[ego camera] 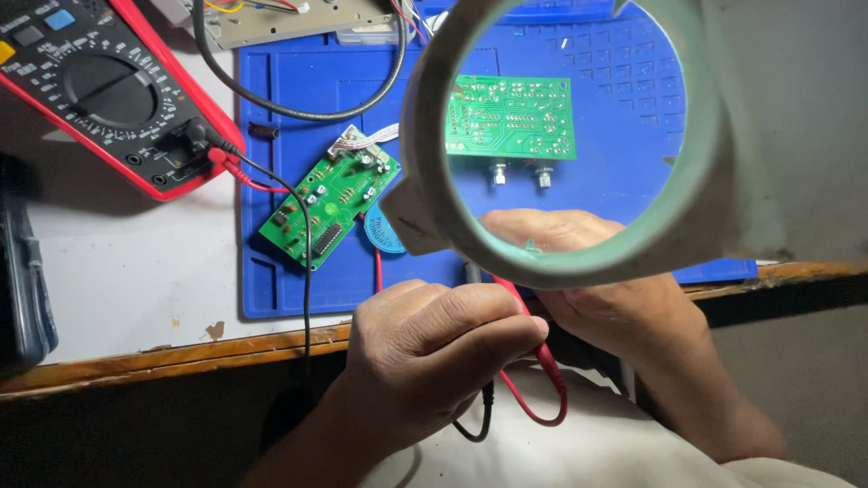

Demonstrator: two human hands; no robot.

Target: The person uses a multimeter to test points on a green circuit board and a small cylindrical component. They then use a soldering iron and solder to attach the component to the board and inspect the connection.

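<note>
I had the blue work mat (289,99) spread over the white bench (117,271) so the boards lay on something soft and non-slip, and the round bench magnifier (714,181) swung in low over it, which put the larger green circuit board (512,117) right under the lens where its solder side read big. The red-cased multimeter (108,90) sat off at the far left, clear of the mat, its leads trailing back toward me. The smaller green board (330,197) lay tilted beside the lens. My left hand (434,348) was closed in a fist around the red probe lead (542,361), near the bench edge; my right hand (597,289) rested half under the lens rim, and I could not tell whether it gripped anything
</note>
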